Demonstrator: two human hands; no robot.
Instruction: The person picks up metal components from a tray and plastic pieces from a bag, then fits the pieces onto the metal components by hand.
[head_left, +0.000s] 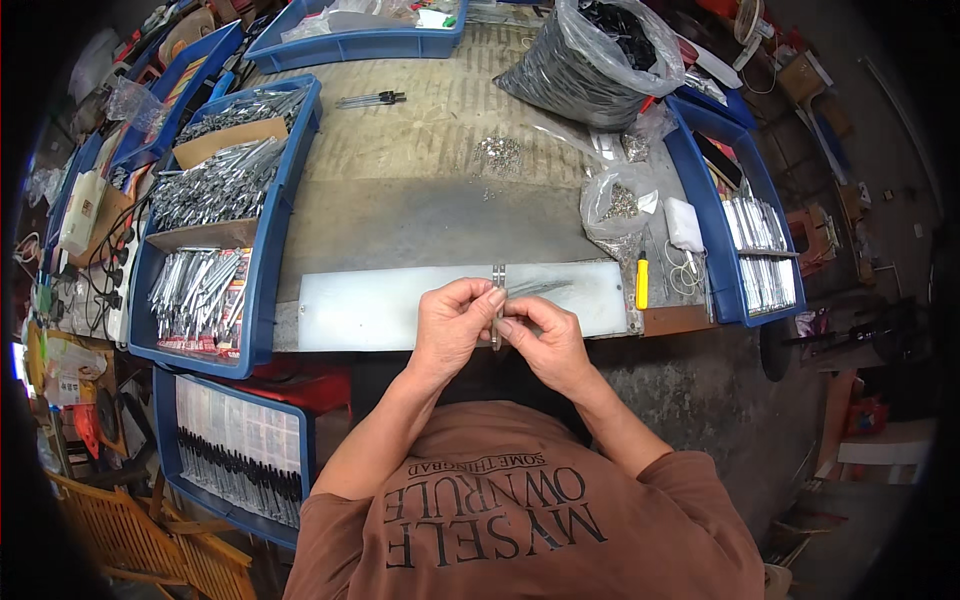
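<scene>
My left hand point(455, 322) and my right hand point(546, 338) meet over the front of a white board point(390, 300) at the table's near edge. Between them, a pair of slim metal strips point(499, 272) stands lengthwise, pointing away from me. The left thumb and fingers pinch the strips from one side. On the other side, my right thumb and fingers are closed on them lower down. Fingers cover the middle of the strips, and small details there cannot be made out. A small pile of tiny metal parts point(498, 154) lies farther up the table.
A blue bin point(262, 285) at left holds many metal rods; another blue bin point(748, 312) stands at right. A yellow-handled tool point(642, 282) lies beside a plastic bag of small parts point(612, 212). A large bag of black pieces point(580, 85) stands at the back.
</scene>
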